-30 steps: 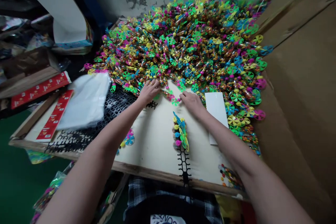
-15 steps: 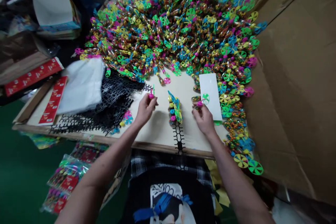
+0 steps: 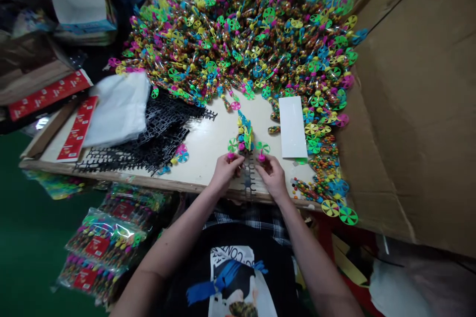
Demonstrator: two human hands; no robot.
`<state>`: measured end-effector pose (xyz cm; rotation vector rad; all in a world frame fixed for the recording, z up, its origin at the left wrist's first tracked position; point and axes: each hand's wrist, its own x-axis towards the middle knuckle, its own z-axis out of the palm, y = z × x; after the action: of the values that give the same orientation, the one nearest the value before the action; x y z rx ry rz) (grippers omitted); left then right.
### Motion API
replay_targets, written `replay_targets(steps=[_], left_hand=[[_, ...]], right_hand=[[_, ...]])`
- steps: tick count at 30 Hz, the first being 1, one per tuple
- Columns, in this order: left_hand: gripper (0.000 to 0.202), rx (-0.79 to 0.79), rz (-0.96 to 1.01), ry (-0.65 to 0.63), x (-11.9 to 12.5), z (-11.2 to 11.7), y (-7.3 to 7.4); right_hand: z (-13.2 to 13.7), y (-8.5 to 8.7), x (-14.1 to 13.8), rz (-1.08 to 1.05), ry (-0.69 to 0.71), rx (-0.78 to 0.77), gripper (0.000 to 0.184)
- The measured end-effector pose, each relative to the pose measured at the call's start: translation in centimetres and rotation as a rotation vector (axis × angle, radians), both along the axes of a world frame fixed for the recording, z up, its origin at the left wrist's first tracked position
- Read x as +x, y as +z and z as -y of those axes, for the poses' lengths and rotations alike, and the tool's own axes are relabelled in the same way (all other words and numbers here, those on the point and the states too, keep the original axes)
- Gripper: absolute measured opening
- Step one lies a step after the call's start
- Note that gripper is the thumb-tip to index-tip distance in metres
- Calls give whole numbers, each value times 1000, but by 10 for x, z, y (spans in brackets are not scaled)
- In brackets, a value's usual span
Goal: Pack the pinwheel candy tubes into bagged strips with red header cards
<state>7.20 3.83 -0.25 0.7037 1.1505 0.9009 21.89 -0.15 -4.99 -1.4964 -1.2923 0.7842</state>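
Green plastic pinwheels stand up from the two hands, one each, pinched at their pink bases. The left hand (image 3: 225, 171) has its grip clamped on the left pinwheel (image 3: 232, 145), and the right hand (image 3: 272, 176) has its grip clamped on the right pinwheel (image 3: 262, 147). The hands almost meet above a black plastic ladder strip (image 3: 248, 181) at the near edge of the cream worktop (image 3: 204, 151). Just ahead, a short row of pinwheel tubes (image 3: 245, 133) lies along that strip. A white card (image 3: 292, 126) lies to the right. Beyond spreads a heaped pile of bead-filled pinwheel tubes (image 3: 241, 34). Black lattice strips (image 3: 159, 133) and a white plastic bag (image 3: 119, 109) lie to the left.
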Motion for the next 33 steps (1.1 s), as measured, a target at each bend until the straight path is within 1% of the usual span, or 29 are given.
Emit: replay_targets(steps=[2,4,7,11,14,17,20,22,23,26,29,31,33], left_hand=[[37,-18,8,-17,-5,-7,1],[37,-30,20,-44,-8,-12,2],[37,-23,28,-83,-9,-15,2],[38,-20,25,-117,-8,-18,0],[39,-31,30,-127,-7,-20,-3],[38,-10,36,-116,-3,-18,-5],[29,49,42,-83,-1,-15,-7],[19,91,48,-72,-4,-12,-10],[18,115,38,-77,-6,-11,-12],[20,223,-62,-122,-14,-10,-19],[22,349,-165,-113,-16,-11,-24],[26,406,-167,-76,-13,-13,-27],[29,428,-124,-42,-8,-13,-29]], right_hand=[[-5,-2,-3,-151,-16,-12,30],[-10,-2,-7,-220,4,-28,28],[-19,1,-11,-233,54,-40,24],[-24,2,-12,-224,68,-45,22],[-25,1,-11,-200,72,-47,18],[-26,1,-11,-160,72,-40,19],[-27,0,-12,-138,51,-36,21],[-28,0,-13,-167,25,-32,22],[-28,-1,-13,-189,14,-30,22],[-29,-3,-14,-248,-7,-27,23],[-29,-4,-16,-274,-14,-30,23],[-28,-3,-17,-289,-11,-34,23],[-29,-3,-18,-309,-10,-36,24]])
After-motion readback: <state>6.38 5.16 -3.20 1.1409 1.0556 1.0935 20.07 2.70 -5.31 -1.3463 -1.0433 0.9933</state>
